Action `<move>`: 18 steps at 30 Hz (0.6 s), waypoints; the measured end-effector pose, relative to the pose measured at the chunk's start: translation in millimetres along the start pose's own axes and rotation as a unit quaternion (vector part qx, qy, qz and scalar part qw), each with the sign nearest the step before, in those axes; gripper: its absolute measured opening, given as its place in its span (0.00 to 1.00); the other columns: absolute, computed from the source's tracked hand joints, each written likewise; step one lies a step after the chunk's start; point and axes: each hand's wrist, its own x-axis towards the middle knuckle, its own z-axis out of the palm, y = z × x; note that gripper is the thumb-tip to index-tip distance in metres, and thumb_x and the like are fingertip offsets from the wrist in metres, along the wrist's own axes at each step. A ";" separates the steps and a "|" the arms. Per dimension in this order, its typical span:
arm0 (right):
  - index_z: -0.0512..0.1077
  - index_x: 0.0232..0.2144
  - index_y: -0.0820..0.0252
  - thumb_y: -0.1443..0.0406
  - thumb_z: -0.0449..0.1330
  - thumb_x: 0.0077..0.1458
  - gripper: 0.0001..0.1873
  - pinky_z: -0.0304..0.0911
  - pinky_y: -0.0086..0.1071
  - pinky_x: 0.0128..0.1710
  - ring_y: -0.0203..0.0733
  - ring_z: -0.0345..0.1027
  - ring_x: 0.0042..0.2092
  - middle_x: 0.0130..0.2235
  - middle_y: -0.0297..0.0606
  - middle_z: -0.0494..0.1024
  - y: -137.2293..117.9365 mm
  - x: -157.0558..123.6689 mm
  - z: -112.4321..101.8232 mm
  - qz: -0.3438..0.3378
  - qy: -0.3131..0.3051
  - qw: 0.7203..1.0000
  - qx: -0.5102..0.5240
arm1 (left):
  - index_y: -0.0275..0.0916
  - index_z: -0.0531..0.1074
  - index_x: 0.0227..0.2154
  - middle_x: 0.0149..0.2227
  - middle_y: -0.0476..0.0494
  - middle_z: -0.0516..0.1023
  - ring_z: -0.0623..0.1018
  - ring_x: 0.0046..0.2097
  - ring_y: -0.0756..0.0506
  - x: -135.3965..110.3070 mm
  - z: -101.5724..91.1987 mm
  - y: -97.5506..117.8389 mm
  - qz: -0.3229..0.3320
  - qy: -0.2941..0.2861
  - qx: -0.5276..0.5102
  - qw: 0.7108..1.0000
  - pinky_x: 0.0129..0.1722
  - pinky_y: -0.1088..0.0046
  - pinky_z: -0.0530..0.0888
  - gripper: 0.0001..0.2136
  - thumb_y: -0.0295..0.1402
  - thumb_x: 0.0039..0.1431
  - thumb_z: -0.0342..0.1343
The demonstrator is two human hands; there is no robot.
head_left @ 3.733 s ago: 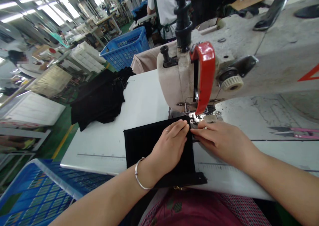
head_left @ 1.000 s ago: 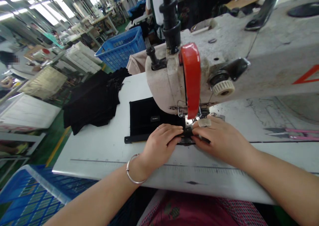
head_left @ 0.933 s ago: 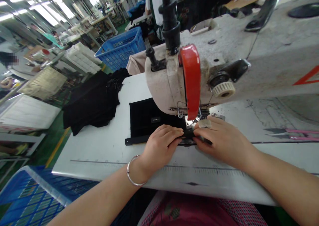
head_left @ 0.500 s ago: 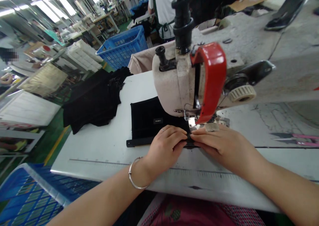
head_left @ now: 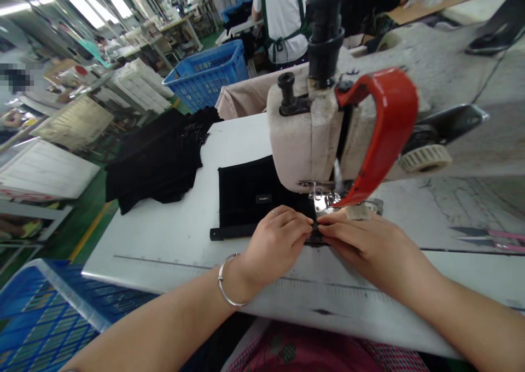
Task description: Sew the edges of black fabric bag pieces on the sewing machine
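A black fabric piece [head_left: 241, 189] with a small label [head_left: 263, 198] lies on the sewing table, its right part under the head of a sewing machine [head_left: 301, 142]. Along its near edge runs a black strip [head_left: 229, 232] that sticks out at the left. My left hand [head_left: 279, 240] is closed, pinching the fabric's near edge just left of the presser foot [head_left: 322, 202]. Close beside it, my right hand [head_left: 361, 238] pinches the same edge on the right, fingertips almost touching the left ones. The fabric between and beneath the fingers is mostly hidden.
A pile of black fabric [head_left: 156, 158] hangs over the table's far left edge. Thread snips [head_left: 488, 238] lie at the right. Blue baskets stand at the near left [head_left: 49, 312] and beyond the table [head_left: 209, 74]. A person in an apron [head_left: 283, 22] is at the back.
The view has shifted slightly, so the machine head appears further right. Both hands keep their pinch at the fabric edge, with little visible movement of the fabric.
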 end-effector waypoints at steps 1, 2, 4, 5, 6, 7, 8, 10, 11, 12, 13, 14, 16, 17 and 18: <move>0.74 0.41 0.58 0.66 0.54 0.63 0.09 0.68 0.40 0.40 0.46 0.72 0.44 0.43 0.42 0.78 -0.1 0.4 -0.1 0.004 -0.001 1.000 -0.002 | 0.37 0.73 0.35 0.40 0.48 0.81 0.77 0.42 0.48 1.0 0.4 -1.0 -0.002 0.003 0.002 1.000 0.49 0.67 0.75 0.04 0.23 0.61 0.55; 0.75 0.41 0.58 0.66 0.54 0.63 0.09 0.68 0.40 0.41 0.46 0.72 0.45 0.44 0.43 0.78 -0.1 1.1 -0.4 0.009 -0.001 1.000 -0.005 | 0.37 0.73 0.35 0.40 0.48 0.81 0.78 0.42 0.48 2.4 0.9 -2.3 -0.002 0.008 0.005 1.000 0.48 0.67 0.76 0.03 0.23 0.61 0.56; 0.75 0.42 0.58 0.66 0.55 0.63 0.09 0.68 0.39 0.41 0.47 0.71 0.46 0.45 0.43 0.77 0.2 3.0 -1.0 0.018 0.002 1.000 -0.015 | 0.37 0.73 0.34 0.38 0.48 0.81 0.78 0.41 0.47 5.9 1.9 -5.8 0.002 0.021 0.012 1.000 0.46 0.67 0.76 0.03 0.24 0.60 0.57; 0.75 0.42 0.58 0.66 0.55 0.63 0.09 0.68 0.39 0.41 0.48 0.70 0.46 0.45 0.43 0.77 0.5 4.1 -1.2 0.020 0.005 1.000 -0.021 | 0.37 0.73 0.34 0.38 0.48 0.81 0.79 0.40 0.47 7.9 2.4 -7.8 0.005 0.026 0.015 1.000 0.45 0.67 0.77 0.03 0.24 0.60 0.57; 0.75 0.42 0.58 0.66 0.55 0.63 0.09 0.67 0.39 0.40 0.48 0.70 0.46 0.45 0.42 0.77 0.9 5.3 -1.4 0.021 0.008 0.999 -0.029 | 0.38 0.74 0.33 0.37 0.48 0.81 0.79 0.40 0.47 9.8 2.8 -9.9 0.007 0.030 0.017 0.999 0.45 0.67 0.77 0.03 0.24 0.59 0.57; 0.75 0.42 0.58 0.67 0.55 0.62 0.09 0.67 0.38 0.40 0.48 0.69 0.46 0.45 0.42 0.77 1.4 6.5 -1.5 0.021 0.010 0.999 -0.036 | 0.38 0.74 0.33 0.37 0.48 0.82 0.79 0.40 0.46 11.7 3.1 -12.0 0.007 0.031 0.019 0.999 0.45 0.67 0.77 0.03 0.24 0.59 0.58; 0.75 0.43 0.58 0.67 0.55 0.62 0.10 0.67 0.38 0.40 0.48 0.69 0.45 0.45 0.42 0.78 1.9 7.6 -1.5 0.022 0.010 0.999 -0.044 | 0.38 0.75 0.33 0.37 0.48 0.82 0.79 0.40 0.46 13.4 3.4 -14.0 0.004 0.031 0.019 0.999 0.45 0.66 0.77 0.03 0.24 0.59 0.58; 0.75 0.44 0.57 0.67 0.55 0.62 0.10 0.67 0.39 0.39 0.49 0.69 0.45 0.45 0.42 0.78 3.0 9.5 -1.4 0.026 0.011 0.998 -0.055 | 0.39 0.75 0.33 0.38 0.48 0.82 0.79 0.41 0.46 16.4 3.9 -18.0 -0.005 0.025 0.018 1.000 0.46 0.66 0.77 0.04 0.24 0.58 0.58; 0.75 0.44 0.57 0.67 0.56 0.62 0.10 0.67 0.39 0.38 0.49 0.69 0.45 0.45 0.42 0.78 3.5 10.3 -1.2 0.029 0.012 0.998 -0.059 | 0.39 0.75 0.33 0.38 0.48 0.82 0.79 0.41 0.46 17.8 4.2 -19.8 -0.009 0.023 0.018 1.000 0.46 0.66 0.77 0.04 0.24 0.58 0.58; 0.75 0.44 0.57 0.67 0.56 0.62 0.11 0.67 0.39 0.38 0.50 0.69 0.45 0.46 0.43 0.77 3.9 11.0 -1.0 0.031 0.011 0.998 -0.062 | 0.39 0.76 0.34 0.38 0.48 0.82 0.79 0.42 0.46 19.2 4.5 -21.7 -0.013 0.020 0.018 1.000 0.47 0.66 0.76 0.05 0.24 0.58 0.58; 0.75 0.45 0.58 0.68 0.56 0.62 0.11 0.68 0.39 0.38 0.50 0.69 0.46 0.47 0.44 0.77 4.3 11.6 -0.7 0.032 0.007 0.997 -0.067 | 0.39 0.76 0.34 0.38 0.48 0.82 0.79 0.42 0.46 20.6 4.8 -23.4 -0.017 0.018 0.018 1.000 0.47 0.66 0.76 0.04 0.24 0.58 0.58; 0.75 0.46 0.58 0.69 0.56 0.61 0.12 0.68 0.40 0.38 0.51 0.69 0.46 0.47 0.45 0.77 4.6 12.1 -0.4 0.032 0.003 0.997 -0.074 | 0.39 0.76 0.34 0.37 0.48 0.82 0.79 0.42 0.46 22.0 5.2 -25.0 -0.021 0.017 0.022 0.999 0.47 0.66 0.76 0.04 0.24 0.58 0.58; 0.74 0.47 0.60 0.69 0.55 0.61 0.13 0.68 0.41 0.39 0.53 0.69 0.47 0.47 0.46 0.77 5.4 12.7 0.6 0.033 0.000 0.996 -0.086 | 0.40 0.76 0.33 0.36 0.48 0.82 0.79 0.41 0.46 24.6 6.1 -27.8 -0.029 0.020 0.036 0.999 0.46 0.66 0.76 0.04 0.25 0.58 0.58; 0.74 0.48 0.60 0.69 0.55 0.61 0.14 0.68 0.42 0.39 0.53 0.69 0.47 0.47 0.47 0.77 5.8 12.7 1.3 0.035 0.002 0.995 -0.090 | 0.40 0.76 0.33 0.35 0.48 0.81 0.79 0.41 0.45 25.8 6.5 -28.9 -0.033 0.022 0.044 0.998 0.46 0.66 0.76 0.04 0.26 0.58 0.58; 0.73 0.49 0.60 0.68 0.56 0.61 0.14 0.69 0.43 0.40 0.54 0.69 0.48 0.46 0.46 0.77 6.3 12.7 2.1 0.037 0.006 0.995 -0.091 | 0.41 0.76 0.32 0.34 0.48 0.81 0.79 0.40 0.45 26.7 7.0 -29.8 -0.035 0.026 0.051 0.998 0.45 0.65 0.76 0.04 0.26 0.59 0.58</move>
